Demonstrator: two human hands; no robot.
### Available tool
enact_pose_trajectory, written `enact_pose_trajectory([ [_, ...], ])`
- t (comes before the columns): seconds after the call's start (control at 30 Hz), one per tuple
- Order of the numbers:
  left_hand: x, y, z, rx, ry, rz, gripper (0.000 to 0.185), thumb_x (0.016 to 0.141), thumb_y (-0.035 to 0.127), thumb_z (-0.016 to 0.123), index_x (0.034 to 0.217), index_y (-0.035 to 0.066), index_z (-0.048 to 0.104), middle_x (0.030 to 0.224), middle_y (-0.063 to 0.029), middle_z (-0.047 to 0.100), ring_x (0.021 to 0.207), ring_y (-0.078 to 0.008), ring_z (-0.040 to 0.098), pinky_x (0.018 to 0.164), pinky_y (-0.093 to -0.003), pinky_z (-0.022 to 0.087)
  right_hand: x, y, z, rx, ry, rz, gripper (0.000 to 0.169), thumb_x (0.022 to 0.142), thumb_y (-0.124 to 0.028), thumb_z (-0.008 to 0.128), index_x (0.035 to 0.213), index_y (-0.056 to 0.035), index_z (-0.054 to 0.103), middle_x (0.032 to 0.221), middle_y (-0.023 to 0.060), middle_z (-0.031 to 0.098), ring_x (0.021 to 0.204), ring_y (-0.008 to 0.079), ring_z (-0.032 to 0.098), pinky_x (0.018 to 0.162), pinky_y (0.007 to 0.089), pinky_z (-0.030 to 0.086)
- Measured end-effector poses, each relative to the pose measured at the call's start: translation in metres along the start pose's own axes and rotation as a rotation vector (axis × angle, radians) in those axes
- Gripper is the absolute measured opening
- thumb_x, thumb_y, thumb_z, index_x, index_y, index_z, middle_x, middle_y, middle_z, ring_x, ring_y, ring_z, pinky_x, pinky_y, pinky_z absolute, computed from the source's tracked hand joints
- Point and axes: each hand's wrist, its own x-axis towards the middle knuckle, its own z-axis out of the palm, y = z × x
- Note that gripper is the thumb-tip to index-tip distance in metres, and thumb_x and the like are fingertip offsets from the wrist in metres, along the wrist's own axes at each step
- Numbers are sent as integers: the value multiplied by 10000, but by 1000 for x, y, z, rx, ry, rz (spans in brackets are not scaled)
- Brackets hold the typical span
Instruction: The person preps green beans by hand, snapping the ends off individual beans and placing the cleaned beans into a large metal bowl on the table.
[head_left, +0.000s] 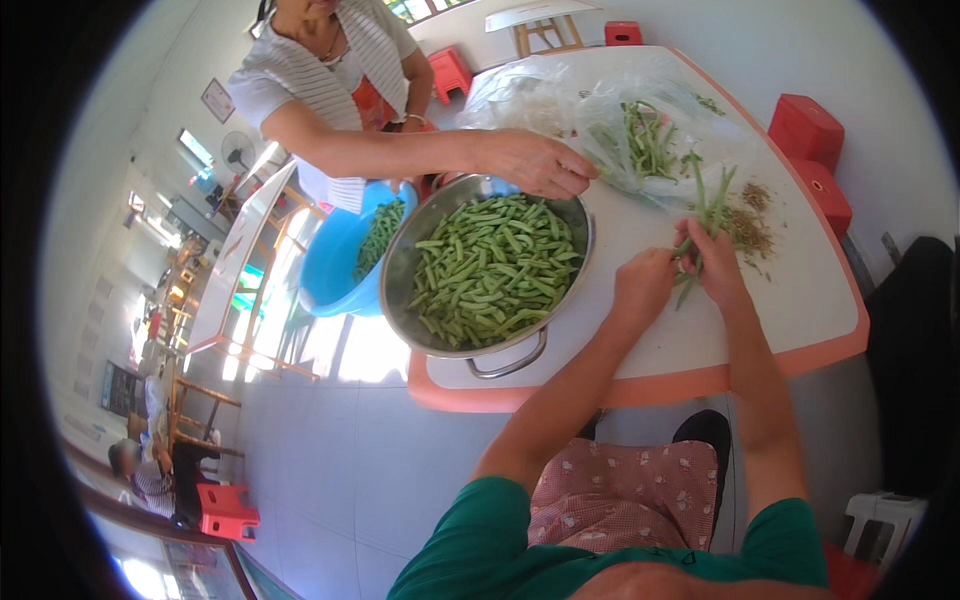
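Several long green beans (705, 196) rise from my right hand (716, 259), which is closed around them over the white table. My left hand (646, 279) meets it from the left, its fingers pinched on a bean; the exact grip is partly hidden. To the left of both hands, a wide steel pan (390, 259) holds a heap of short bean pieces (495, 277). Behind my hands lies an open clear plastic bag (607, 154) with more whole beans (649, 142) in it. Brown and green scraps (750, 225) are scattered just right of my right hand.
Across the pan reaches a co-worker's arm (390, 154), the hand near the bag. A blue basin (322, 262) with green pieces stands left of the pan. The table's orange edge (637, 391) runs before me. Red stools (806, 131) stand at right; another person sits far left.
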Motion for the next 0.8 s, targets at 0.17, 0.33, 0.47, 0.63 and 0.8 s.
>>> enact_pose_trajectory([
  [0.17, 3, 3, 5, 47, -83, 23, 51, 767, 84, 518, 788, 38, 524, 723, -146, 556, 655, -338, 540, 572, -404, 426, 1, 0, -8, 9, -29, -3, 262, 875, -262, 489, 900, -7, 544, 705, 39, 546, 466, 77, 453, 403, 191, 342],
  [0.33, 1, 5, 3, 46, -111, 24, 47, 771, 78, 508, 792, 38, 521, 726, -144, 557, 656, -339, 541, 570, -408, 425, 0, -2, -6, 4, -19, 15, 268, 874, -274, 489, 885, -14, 552, 694, 34, 550, 458, 71, 451, 392, 188, 332],
  [0.47, 0, 4, 4, 61, -84, -8, 60, 767, 62, 508, 818, 42, 534, 751, -137, 561, 667, -330, 545, 573, -397, 431, -2, -4, -4, -19, -4, 0, 279, 875, -283, 484, 888, -13, 553, 690, 37, 549, 453, 70, 446, 391, 187, 332],
  [0.63, 2, -4, 4, 62, 76, -117, 140, 764, 48, 516, 897, 37, 558, 802, -136, 560, 691, -302, 556, 601, -370, 443, -1, -6, -7, 14, 62, -27, 283, 876, -286, 481, 899, -11, 548, 685, 43, 545, 440, 71, 436, 379, 192, 326],
  [0.8, 5, -25, 7, -32, 73, -375, 203, 765, 38, 520, 965, 8, 540, 887, -153, 540, 785, -300, 543, 676, -365, 434, 7, 5, -18, 34, 89, 20, 280, 874, -281, 484, 892, -8, 545, 677, 51, 545, 422, 77, 431, 368, 196, 323],
])
